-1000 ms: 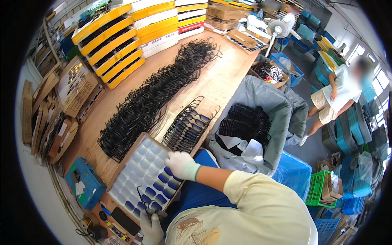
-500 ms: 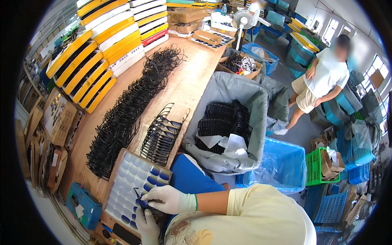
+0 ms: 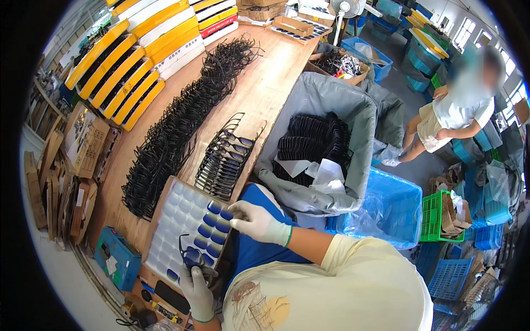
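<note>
My left hand, in a white glove, grips a dark eyeglass frame by its front, over the lower part of a lens tray. One thin temple of the frame sticks up. Clear, pale lenses fill most of the tray in rows, and dark blue lenses lie along its right side. My gloved right hand is at the tray's upper right corner, thumb and finger pinching at the edge of a dark blue lens. Its fingertips partly hide that lens.
Beyond the tray stand a row of assembled sunglasses and a long heap of black frames. A grey-lined bin of dark glasses is at right. Yellow and white trays are stacked far left. A person stands at right.
My right hand has left the eyeglass frame and moved right and up to the lenses at the tray's corner. My left hand keeps the frame. The view has shifted slightly.
</note>
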